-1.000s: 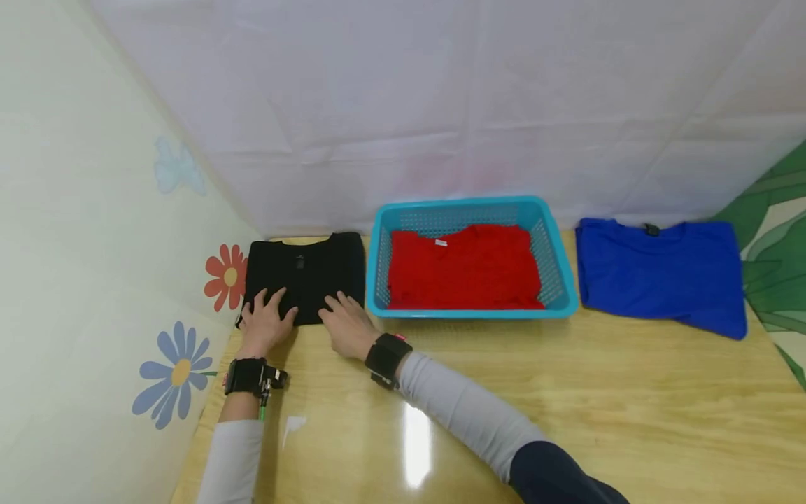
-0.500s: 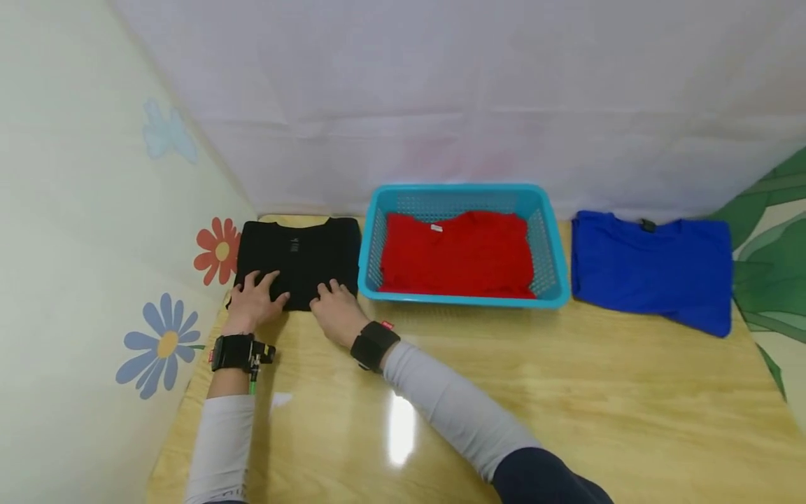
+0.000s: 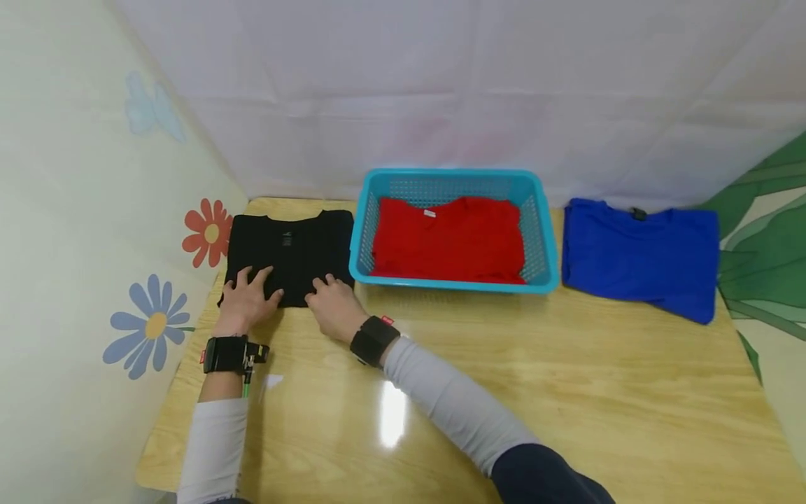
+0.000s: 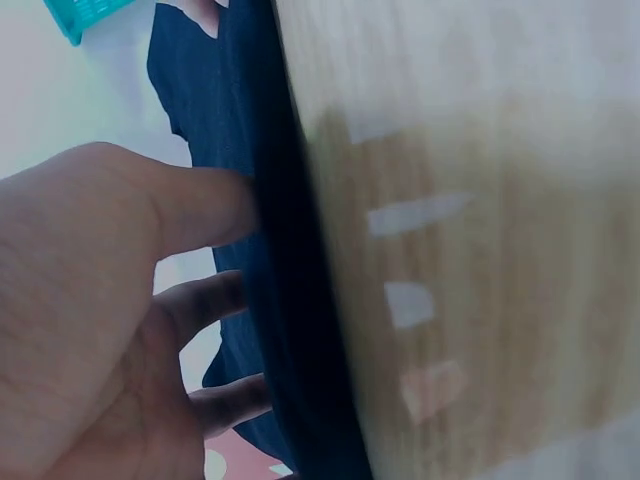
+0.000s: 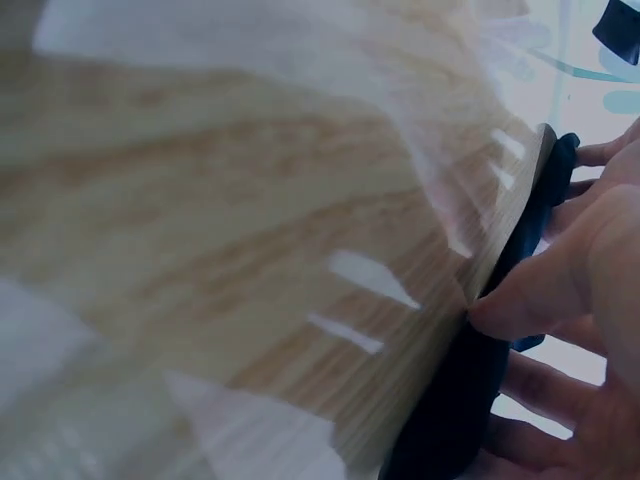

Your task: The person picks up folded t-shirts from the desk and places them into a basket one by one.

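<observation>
A folded black T-shirt (image 3: 299, 252) lies flat at the table's left end, neckline toward the back. My left hand (image 3: 244, 304) rests on its front left part with the fingers spread. In the left wrist view, the thumb (image 4: 205, 208) touches the shirt near its front edge. My right hand (image 3: 336, 306) rests on the front right part, fingers slightly bent on the cloth. The right thumb (image 5: 520, 300) lies at the front edge in the right wrist view. Neither hand visibly pinches or lifts the cloth.
Right of the black shirt stands a blue plastic basket (image 3: 453, 284) holding a folded red T-shirt (image 3: 450, 241). Farther right lies a folded blue T-shirt (image 3: 636, 255). A white sheet (image 3: 409, 91) hangs behind the table (image 3: 504, 371), and a painted wall (image 3: 63, 231) borders its left side.
The head view has shifted, so the scene sits higher and slightly farther left in the picture. Both hands stay on the black T-shirt, with little visible change in their pose.
</observation>
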A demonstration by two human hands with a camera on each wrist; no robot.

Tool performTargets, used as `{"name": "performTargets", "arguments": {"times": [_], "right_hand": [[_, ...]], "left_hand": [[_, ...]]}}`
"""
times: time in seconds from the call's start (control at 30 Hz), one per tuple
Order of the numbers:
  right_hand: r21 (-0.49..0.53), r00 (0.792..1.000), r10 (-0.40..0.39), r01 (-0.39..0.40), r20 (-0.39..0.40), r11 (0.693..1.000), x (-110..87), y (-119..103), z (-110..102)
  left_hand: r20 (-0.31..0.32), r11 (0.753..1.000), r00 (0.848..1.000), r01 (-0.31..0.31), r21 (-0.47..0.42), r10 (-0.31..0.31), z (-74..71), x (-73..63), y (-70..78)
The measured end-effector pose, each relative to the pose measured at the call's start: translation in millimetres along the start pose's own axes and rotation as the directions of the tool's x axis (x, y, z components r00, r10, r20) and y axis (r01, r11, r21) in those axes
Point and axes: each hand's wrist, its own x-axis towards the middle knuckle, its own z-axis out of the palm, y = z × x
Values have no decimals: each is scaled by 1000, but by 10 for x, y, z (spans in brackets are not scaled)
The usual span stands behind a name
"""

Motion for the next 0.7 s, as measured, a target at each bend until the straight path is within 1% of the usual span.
{"name": "performTargets", "arguments": {"times": [0.17, 0.3, 0.43, 0.5, 0.53, 0.7], "right_hand": [[5, 999, -18, 18, 35, 1000, -68, -17, 23], [22, 999, -31, 30, 42, 999, -137, -34, 34], [60, 999, -25, 23, 44, 998, -202, -7, -28], [91, 999, -23, 20, 31, 996, -233, 18, -58], [104, 999, -25, 23, 19, 994, -251, 35, -58], [140, 996, -21, 33, -84, 990, -305, 121, -35]], "left_hand": [[9, 1000, 1000, -10, 8, 10, 57, -135, -11], [19, 1000, 1000, 4, 8, -4, 110, -261, -9], [17, 1000, 1000, 13, 20, -13, 115, -341, 56], [14, 999, 1000, 12, 30, -13, 110, -374, 84], [8, 1000, 1000, 15, 27, -15, 131, -395, 96], [-23, 1000, 1000, 0, 23, 0, 203, -520, 146]]}}
